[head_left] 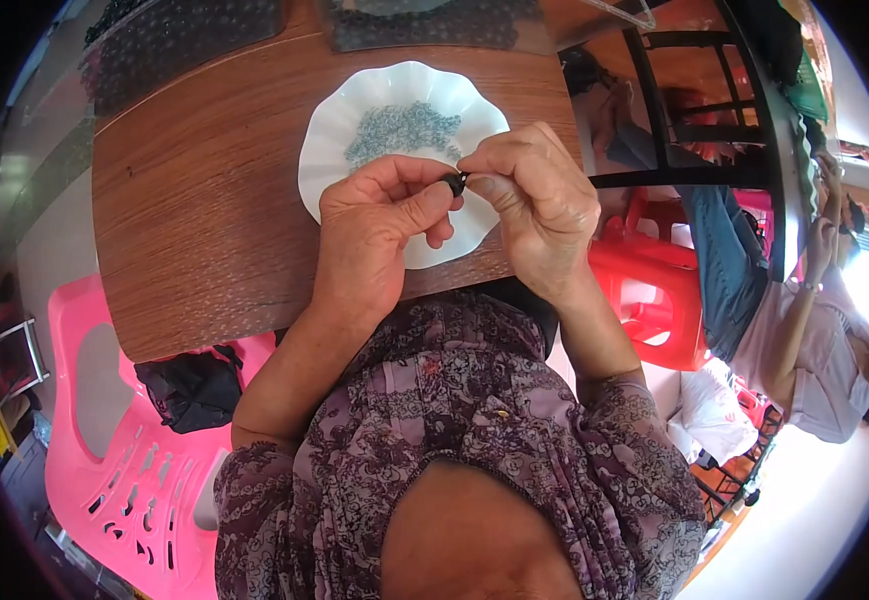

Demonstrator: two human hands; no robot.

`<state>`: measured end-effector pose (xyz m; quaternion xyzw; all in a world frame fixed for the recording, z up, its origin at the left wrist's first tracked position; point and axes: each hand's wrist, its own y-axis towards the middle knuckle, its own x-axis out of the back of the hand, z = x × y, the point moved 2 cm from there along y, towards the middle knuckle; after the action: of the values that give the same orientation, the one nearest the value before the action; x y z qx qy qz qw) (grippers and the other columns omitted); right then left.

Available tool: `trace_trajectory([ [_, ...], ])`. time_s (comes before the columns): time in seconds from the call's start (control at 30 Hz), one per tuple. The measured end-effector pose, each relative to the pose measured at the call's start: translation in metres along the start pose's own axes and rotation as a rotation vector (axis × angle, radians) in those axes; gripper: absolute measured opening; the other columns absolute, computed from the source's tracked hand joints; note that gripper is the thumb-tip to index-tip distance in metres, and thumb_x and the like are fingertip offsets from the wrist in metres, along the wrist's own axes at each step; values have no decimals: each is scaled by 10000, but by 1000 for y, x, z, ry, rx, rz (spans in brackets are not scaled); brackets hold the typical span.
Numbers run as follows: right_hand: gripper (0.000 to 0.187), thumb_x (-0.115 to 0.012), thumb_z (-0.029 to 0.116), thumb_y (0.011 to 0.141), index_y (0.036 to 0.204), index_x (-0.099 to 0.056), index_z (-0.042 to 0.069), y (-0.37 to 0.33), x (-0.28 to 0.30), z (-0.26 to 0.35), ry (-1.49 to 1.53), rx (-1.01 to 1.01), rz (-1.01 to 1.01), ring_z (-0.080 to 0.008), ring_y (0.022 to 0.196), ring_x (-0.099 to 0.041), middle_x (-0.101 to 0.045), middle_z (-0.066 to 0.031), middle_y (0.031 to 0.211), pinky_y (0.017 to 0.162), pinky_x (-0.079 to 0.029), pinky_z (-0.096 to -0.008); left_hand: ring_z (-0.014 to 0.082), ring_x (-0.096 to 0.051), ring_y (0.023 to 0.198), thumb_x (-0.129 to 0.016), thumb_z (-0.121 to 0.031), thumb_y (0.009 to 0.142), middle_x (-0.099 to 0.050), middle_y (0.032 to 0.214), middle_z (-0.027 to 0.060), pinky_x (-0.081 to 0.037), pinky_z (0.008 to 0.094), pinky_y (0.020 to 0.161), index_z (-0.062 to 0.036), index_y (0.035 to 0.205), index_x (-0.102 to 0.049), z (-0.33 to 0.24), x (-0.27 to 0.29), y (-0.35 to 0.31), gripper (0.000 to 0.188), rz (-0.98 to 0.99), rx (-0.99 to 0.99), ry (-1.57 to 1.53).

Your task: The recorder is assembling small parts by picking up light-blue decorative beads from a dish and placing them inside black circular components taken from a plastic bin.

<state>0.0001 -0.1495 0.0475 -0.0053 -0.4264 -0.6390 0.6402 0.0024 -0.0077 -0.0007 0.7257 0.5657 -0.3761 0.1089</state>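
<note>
Over the near part of a white plate with a wavy rim (323, 150), my two hands meet with their fingertips almost touching. Thumb and forefinger of my left hand (375, 215) pinch a small round black piece (454, 184). My right hand (545, 195) is closed in a pinch at the piece's right side, where a tiny shiny bit shows between the fingertips; I cannot make out what that bit is. Behind my hands, the plate holds a heap of small, clear, bluish-grey pieces (403, 132), like little springs or rings.
Trays of small dark round pieces (190, 50) lie along the far side of the wooden table (205, 220). A pink chair (145, 480) with a black bag (190, 390) stands at the left. Red stools (655, 300) and a seated person (805, 330) are at the right.
</note>
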Motion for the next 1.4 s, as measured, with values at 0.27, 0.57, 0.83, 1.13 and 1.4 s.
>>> trace_trajectory([
  [0.27,164,-660,-69,670,821,-627,-13,1,-1,0,-80,43,13,-218,711,-566,-603,-88,760,606,-439,-284,130,-554,593,-627,5,802,-634,786,119,-437,231,547,72,919,-602,0,0,2,137,-15,35,-31],
  [0.57,307,-695,-65,615,903,-629,20,-12,-9,-2,90,-182,-7,-250,817,-554,-584,-103,874,684,-458,-322,135,-566,658,-614,-10,817,-628,827,100,-448,230,600,67,934,-600,5,5,8,141,13,69,-133],
  [0.83,364,-691,-79,579,923,-596,-11,-21,-18,-5,-58,-44,-122,-266,787,-537,-574,-113,888,658,-450,-333,108,-535,765,-621,-81,826,-622,849,67,-404,229,715,32,905,-608,7,-2,3,139,-44,63,-115],
  [1.13,362,-631,-108,526,876,-590,-24,-18,-19,-7,-140,44,-176,-276,735,-539,-580,-130,840,616,-447,-335,127,-563,798,-594,-81,843,-616,876,61,-430,265,771,19,898,-601,7,-3,2,115,-65,91,-102],
  [1.4,335,-643,-89,500,825,-589,-27,-14,-20,-7,-134,98,-175,-276,710,-544,-575,-129,798,602,-442,-341,116,-559,762,-630,-32,798,-628,802,64,-422,237,753,46,816,-623,7,-6,3,81,-106,15,-69],
])
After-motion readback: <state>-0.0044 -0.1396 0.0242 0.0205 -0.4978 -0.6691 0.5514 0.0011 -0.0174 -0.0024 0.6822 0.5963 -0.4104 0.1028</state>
